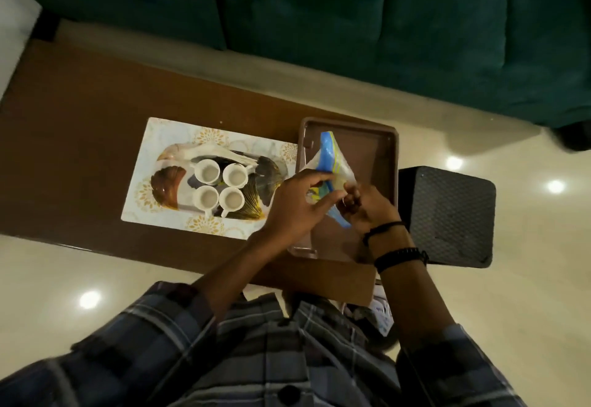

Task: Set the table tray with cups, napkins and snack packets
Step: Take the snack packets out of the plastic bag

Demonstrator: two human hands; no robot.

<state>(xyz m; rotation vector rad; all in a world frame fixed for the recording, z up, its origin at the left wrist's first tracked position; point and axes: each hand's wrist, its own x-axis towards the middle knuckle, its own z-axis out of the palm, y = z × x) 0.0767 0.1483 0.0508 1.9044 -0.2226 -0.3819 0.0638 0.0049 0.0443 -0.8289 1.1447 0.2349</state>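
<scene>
– Over the brown tray (380,138), at the right end of the wooden table (80,138), the head view has both hands on a snack packet (332,157): clear film, blue and yellow print.

– What's the grip?

– The left hand (294,202) curls its fingers onto the packet's near side, thumb pressing the film. The right hand (371,205), above the dark wristbands (399,256), pinches the lower edge. The packet's top corner stands up over the tray floor. Whether any of it touches the tray can't be told from here.

– How will it handle?

– It looks light, soft and crinkly, with slick film. Taken by the belly, it would likely slump or slide, and a squeeze could crush what's inside. The sealed edges are the safer hold, with a gentle pinch.

– And the cups?

– Four white cups (220,186) sit two by two on the printed white mat (153,157), just left of the tray and none in it. No napkins are in sight.
</scene>
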